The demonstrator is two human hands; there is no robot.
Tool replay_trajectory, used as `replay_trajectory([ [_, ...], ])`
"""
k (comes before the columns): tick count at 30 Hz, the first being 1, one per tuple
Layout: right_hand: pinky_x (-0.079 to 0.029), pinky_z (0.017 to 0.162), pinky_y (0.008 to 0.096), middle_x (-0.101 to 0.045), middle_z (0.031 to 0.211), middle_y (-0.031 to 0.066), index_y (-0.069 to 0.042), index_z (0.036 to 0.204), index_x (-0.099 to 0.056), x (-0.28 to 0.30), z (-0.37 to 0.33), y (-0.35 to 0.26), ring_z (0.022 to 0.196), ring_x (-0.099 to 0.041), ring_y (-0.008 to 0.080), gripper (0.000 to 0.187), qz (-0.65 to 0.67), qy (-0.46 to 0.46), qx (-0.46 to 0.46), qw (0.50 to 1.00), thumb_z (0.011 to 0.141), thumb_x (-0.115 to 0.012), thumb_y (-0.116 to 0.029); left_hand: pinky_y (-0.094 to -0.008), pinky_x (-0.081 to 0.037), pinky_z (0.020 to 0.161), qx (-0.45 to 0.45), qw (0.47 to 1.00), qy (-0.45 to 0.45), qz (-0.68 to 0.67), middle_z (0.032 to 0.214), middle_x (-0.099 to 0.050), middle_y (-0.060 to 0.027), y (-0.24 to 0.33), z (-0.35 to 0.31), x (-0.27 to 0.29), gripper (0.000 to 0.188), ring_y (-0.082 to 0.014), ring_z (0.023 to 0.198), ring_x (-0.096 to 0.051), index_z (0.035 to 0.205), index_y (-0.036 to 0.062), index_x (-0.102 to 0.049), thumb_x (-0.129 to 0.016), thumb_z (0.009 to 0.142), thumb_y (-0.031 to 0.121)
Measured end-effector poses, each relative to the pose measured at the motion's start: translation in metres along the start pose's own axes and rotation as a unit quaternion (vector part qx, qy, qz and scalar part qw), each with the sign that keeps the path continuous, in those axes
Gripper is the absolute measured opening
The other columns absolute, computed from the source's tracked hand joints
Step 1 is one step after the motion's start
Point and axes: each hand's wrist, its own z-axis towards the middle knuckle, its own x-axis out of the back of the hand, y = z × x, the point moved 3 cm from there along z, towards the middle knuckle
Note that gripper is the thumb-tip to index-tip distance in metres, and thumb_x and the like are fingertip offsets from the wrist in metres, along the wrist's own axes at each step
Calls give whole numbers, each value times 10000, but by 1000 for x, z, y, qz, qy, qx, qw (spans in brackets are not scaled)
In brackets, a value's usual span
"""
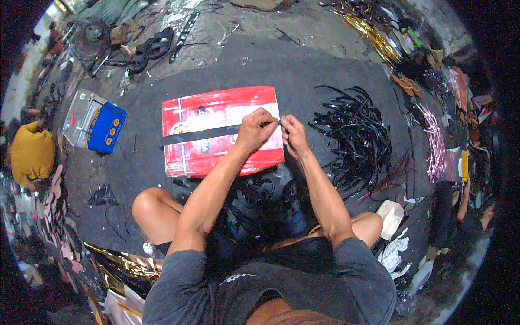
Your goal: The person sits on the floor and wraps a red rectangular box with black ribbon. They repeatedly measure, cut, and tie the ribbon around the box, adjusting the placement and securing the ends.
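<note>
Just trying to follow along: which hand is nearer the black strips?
Right. The right hand is left of the black strips, by the red package; the left hand is farther left, over the package.

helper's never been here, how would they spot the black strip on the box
Start from the dark mat, then the red-and-white box on it. The black strip crosses the box's top toward its right edge, where the left hand and right hand pinch close together. It lies flat and single, unlike the tangled black pile to the right.
</note>
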Motion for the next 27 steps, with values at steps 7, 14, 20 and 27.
replay_trajectory([
  [7,-442,540,327,-587,739,44,-93,947,-562,-1,17,-28,597,-556,179,319,-211,102,44,971,985,-604,-406,-299,-536,643,-2,1000,7,-18,807,-676,-68,-1,0,-7,39,-165,696,-663,821,43,-739,-741,783,34],
  [14,-502,747,543,-686,887,273,3,906,-620,-30,26,-56,867,-667,470,301,-499,214,150,826,946,-614,-295,-296,-547,648,3,1000,10,-8,810,-684,-72,2,-2,1,36,-159,703,-671,816,34,-736,-743,781,32],
  [20,-512,747,518,-687,850,253,0,894,-641,17,41,-13,834,-672,451,257,-460,248,142,841,917,-647,-255,-294,-547,623,-9,1000,12,-8,802,-681,-72,5,-2,-1,27,-172,674,-672,805,31,-730,-745,782,31],
  [27,-519,763,514,-669,871,261,-1,901,-654,87,43,38,853,-668,435,220,-504,289,91,808,902,-634,-220,-313,-545,621,-7,1000,10,-3,800,-676,-79,3,-3,-2,36,-178,670,-674,805,40,-721,-749,794,61],
])
